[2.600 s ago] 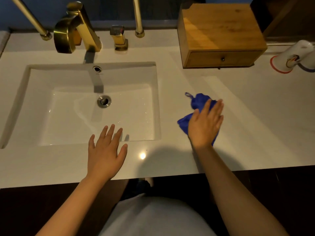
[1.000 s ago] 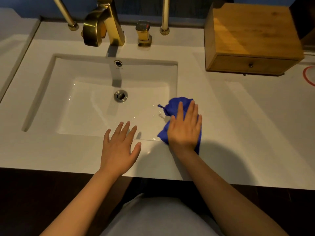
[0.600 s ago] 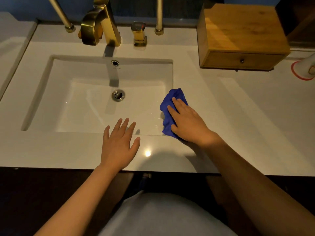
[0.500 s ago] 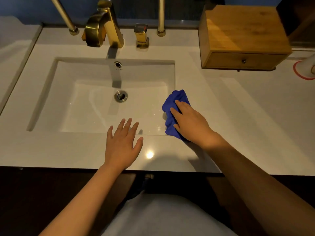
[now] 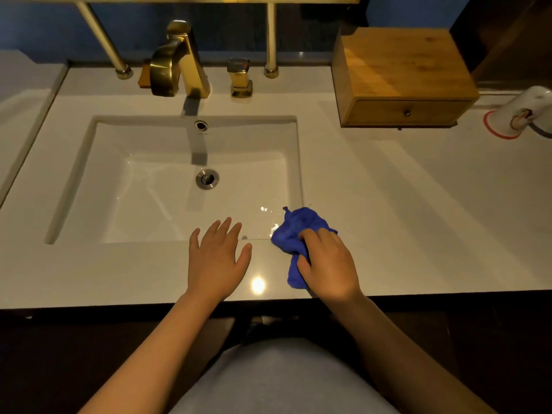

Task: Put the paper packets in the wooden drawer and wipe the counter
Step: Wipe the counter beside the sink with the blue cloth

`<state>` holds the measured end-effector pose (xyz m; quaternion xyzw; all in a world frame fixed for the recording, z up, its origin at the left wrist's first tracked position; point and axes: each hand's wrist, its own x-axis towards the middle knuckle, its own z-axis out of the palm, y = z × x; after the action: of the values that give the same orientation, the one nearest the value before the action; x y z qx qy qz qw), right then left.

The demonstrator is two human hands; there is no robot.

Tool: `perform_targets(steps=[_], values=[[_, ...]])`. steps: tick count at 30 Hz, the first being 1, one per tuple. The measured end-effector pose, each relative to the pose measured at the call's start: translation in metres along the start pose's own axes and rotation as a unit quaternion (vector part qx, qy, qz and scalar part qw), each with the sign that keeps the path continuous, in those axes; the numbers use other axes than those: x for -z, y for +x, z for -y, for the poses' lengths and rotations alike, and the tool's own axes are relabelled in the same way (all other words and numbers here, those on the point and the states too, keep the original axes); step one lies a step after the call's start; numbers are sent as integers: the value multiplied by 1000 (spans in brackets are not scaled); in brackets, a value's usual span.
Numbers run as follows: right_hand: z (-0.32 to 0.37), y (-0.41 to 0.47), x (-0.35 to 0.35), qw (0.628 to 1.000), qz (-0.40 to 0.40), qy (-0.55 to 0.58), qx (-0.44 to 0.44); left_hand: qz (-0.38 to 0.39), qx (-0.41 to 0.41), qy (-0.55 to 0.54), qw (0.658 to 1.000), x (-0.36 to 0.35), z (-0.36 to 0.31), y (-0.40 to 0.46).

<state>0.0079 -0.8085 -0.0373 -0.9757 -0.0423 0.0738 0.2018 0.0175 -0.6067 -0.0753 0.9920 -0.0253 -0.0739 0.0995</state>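
Right hand (image 5: pixel 327 262) fingers curled, gripping blue cloth (image 5: pixel 294 234) at sink's (image 5: pixel 74 180) lower-right corner. Left hand (image 5: pixel 216 261) flat, fingers spread on counter (image 5: pixel 418 219). Wooden drawer (image 5: pixel 406 112), upper right, closed; no packets visible. Risk: cloth slips into sink.

Single head-worn wide-angle view — steeply down and forward, close over the worktop (image 5: pixel 418 219) and sink (image 5: pixel 89 162).

Blue cloth (image 5: pixel 298 234) lay crumpled, lower centre-right of frame, on the white counter (image 5: pixel 418 219) at the sink's front right corner, partly under a hand. Wooden drawer box (image 5: pixel 400 73) sat upper right on the counter; its drawer (image 5: pixel 409 112) was closed, small dark knob centred.
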Motion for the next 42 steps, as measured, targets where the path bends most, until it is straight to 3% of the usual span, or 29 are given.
perform_targets(steps=[4,8,24,31,42], values=[[-4,-11,9,990,-9,139,-39,-10,-7,7,1000,1,0,1],[-5,-17,26,976,-55,196,-73,-16,-12,5,1000,3,-2,1],[-43,-50,69,961,-209,155,-93,-14,-1,-23,1000,5,-15,-3],[-106,-72,104,964,-218,144,-56,-41,-64,-46,996,-4,-115,-8],[-253,-128,165,975,-190,109,-33,-37,-54,-32,997,-40,-296,10]])
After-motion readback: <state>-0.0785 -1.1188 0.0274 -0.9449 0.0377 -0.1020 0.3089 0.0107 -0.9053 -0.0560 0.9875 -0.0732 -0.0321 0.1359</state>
